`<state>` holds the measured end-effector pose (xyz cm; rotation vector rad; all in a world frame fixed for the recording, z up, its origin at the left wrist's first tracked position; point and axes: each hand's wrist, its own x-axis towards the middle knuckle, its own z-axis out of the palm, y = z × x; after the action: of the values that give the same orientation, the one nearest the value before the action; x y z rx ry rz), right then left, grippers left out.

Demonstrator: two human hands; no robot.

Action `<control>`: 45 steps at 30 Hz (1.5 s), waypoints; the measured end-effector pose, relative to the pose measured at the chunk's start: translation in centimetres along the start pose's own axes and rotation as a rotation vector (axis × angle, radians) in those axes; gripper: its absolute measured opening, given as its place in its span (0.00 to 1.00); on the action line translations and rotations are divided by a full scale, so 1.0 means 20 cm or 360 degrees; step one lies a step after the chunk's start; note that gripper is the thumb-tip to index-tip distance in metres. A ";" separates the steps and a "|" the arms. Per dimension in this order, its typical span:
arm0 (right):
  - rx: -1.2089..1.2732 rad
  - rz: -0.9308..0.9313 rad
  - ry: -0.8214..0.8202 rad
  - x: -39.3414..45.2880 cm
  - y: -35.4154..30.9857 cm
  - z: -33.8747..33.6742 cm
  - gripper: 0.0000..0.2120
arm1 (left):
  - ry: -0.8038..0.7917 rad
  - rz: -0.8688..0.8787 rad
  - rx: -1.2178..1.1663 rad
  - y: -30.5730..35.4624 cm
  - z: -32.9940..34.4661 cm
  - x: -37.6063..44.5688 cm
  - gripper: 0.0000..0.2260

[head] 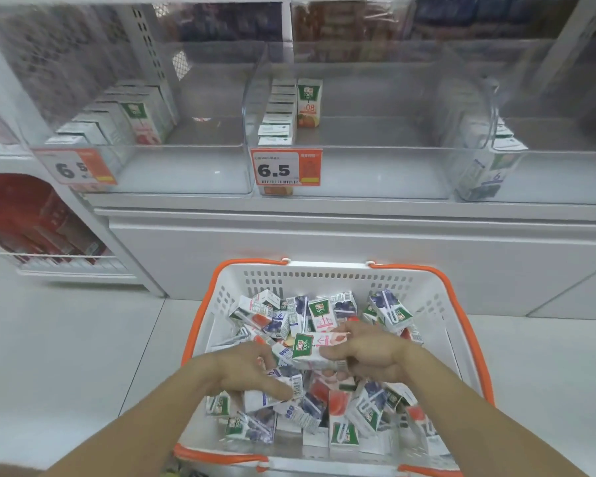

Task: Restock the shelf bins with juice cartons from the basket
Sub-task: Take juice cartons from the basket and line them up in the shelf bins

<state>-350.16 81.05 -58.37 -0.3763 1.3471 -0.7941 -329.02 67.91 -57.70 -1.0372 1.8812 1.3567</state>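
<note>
Left hand [252, 370] grips boxy carton [272, 395]; right hand [369, 352] clamps pink carton [319, 351], slotted basket [324, 277]

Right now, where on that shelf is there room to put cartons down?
Middle bin: bare floor right of its carton row. Left bin: bare right of its cartons. Crowded: the basket, where both hands dig.

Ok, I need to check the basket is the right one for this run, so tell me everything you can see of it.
The basket is a white plastic shopping basket with slotted, perforated walls and an orange rim with orange handles folded down along the edges. It sits upright on the pale floor in front of the shelf unit, below the clear bins. It is filled with a loose jumble of small juice cartons. Both hands reach into it: the left hand and the right hand each hold a carton.
</note>
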 end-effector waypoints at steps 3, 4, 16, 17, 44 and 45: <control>0.0260 -0.0178 0.0051 0.00 -0.13 0.08 0.19 | 0.0026 0.0130 0.0038 0.12 -0.15 -0.09 0.36; 0.0342 -0.0237 0.0054 -0.02 -0.18 0.11 0.18 | 0.0047 0.0160 0.0036 0.15 -0.21 -0.13 0.36; -0.0305 -0.0822 0.0146 -0.24 -0.53 0.43 0.19 | 0.0334 0.0532 0.0461 0.32 -0.68 -0.63 0.15; -0.0583 -0.0856 0.0211 -0.25 -0.55 0.45 0.20 | 0.0370 0.0541 0.0583 0.32 -0.68 -0.66 0.15; -0.1132 -0.1009 0.0894 0.80 -2.02 1.13 0.16 | 0.1407 0.0453 -0.0041 -0.36 -1.10 -0.76 0.20; -0.1216 -0.0961 0.0919 0.87 -2.03 1.13 0.16 | 0.1418 0.0454 -0.0058 -0.37 -1.11 -0.76 0.20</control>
<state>-340.02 36.37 -39.08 -1.2711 2.1138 -0.8849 -315.26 49.31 -42.21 -1.6139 2.7286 1.1586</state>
